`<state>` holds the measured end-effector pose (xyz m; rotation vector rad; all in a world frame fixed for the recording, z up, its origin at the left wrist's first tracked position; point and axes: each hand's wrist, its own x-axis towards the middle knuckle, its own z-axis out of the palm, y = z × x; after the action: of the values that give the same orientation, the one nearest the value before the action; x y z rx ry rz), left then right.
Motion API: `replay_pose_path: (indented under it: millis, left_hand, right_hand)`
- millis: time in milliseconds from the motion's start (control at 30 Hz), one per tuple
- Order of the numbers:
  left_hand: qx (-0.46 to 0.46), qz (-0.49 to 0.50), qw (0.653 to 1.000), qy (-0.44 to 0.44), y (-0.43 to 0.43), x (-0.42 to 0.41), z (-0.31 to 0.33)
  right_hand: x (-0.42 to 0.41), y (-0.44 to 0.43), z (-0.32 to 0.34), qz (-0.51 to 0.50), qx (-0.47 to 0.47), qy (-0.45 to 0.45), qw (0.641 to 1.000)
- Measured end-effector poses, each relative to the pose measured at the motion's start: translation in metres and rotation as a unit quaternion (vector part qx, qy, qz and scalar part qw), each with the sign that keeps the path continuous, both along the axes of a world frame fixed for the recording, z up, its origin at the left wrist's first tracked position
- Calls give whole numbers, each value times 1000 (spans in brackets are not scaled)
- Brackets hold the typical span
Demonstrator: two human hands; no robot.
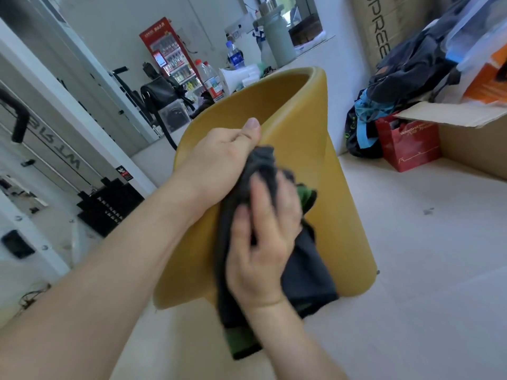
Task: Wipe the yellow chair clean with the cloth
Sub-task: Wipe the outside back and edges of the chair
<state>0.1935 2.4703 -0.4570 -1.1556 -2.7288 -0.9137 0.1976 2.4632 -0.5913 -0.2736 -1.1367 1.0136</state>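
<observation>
The yellow chair (310, 127) stands in the middle of the view, a rounded plastic tub shape on the pale floor. A dark grey cloth with green trim (304, 270) hangs over its near side. My left hand (222, 157) grips the upper end of the cloth, thumb up against the chair's rim. My right hand (263, 239) lies just below, fingers curled into the bunched cloth and holding it against the chair's outer wall. The lower end of the cloth dangles below my right wrist.
A red paper bag (406, 146) and an open cardboard box (466, 133) sit on the floor at the right, with backpacks piled above. Behind the chair a white counter (315, 56) carries bottles and a grey flask. Gym equipment with a weight stack (109, 204) stands at the left.
</observation>
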Motion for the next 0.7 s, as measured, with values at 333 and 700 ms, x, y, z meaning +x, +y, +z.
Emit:
replay_pose_path:
  millis: [333, 700]
  left_hand:
    - [56, -9, 998, 18, 8, 0, 1]
    - [4, -29, 989, 144, 39, 6, -7]
  right_hand:
    - [10, -9, 30, -5, -67, 10, 998]
    - [-54, 131, -62, 263, -426, 32, 865]
